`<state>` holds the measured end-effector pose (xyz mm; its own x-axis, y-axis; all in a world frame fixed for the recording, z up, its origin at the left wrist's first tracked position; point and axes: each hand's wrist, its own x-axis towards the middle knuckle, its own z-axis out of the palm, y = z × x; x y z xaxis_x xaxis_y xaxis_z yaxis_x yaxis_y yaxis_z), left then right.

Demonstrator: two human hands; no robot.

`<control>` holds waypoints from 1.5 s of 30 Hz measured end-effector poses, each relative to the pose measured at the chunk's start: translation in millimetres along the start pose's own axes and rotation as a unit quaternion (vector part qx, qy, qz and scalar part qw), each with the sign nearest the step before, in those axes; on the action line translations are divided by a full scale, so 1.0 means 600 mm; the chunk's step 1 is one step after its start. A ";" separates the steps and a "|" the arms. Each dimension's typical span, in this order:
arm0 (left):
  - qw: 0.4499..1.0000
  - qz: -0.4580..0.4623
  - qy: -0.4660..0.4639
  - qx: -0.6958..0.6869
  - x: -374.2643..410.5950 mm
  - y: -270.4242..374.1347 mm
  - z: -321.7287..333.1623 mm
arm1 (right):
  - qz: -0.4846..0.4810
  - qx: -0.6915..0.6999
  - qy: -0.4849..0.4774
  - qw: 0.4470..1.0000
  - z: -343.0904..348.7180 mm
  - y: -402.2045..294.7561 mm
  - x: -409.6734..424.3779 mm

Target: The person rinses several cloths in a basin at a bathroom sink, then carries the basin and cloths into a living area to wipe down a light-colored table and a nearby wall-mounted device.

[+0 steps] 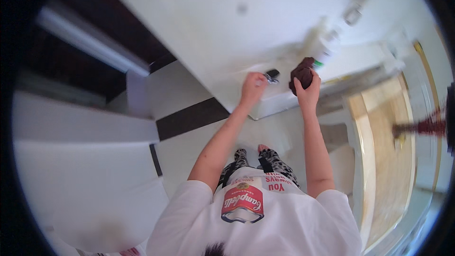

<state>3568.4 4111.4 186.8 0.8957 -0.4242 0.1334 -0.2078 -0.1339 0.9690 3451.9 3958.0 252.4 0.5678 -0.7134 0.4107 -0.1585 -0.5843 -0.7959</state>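
In my right hand [310,89] is a bunched, dark brown soft item [302,76], perhaps a cloth or pouch, with my thumb and fingers around it. My left hand [253,87] is blurred, over the near corner of a white surface [213,42]. At its fingertips is a small black object [272,73] with shiny metallic parts, possibly a key fob with keys. I cannot tell whether the fingers grip it or only reach its edge. Just beyond the brown item stands a white bottle [325,44] with a green mark, partly hidden by it.
Farther along the white surface is a blurred clear or metallic object [352,14]. A pale wooden surface [387,113] lies to the right, with a dark red object [423,128] over it. A dark stripe [192,118] crosses the white floor. White furniture [89,170] stands to my left.
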 end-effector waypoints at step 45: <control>0.864 -0.298 0.191 -0.357 -0.144 -0.173 -0.575 | 0.294 0.414 -0.459 0.728 0.409 -0.376 -0.190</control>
<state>3648.1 4471.1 146.5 0.8527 -0.1252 -0.5072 0.5090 0.4179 0.7525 3621.1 4265.8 276.2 0.9598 0.0362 -0.2783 -0.2670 0.4241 -0.8654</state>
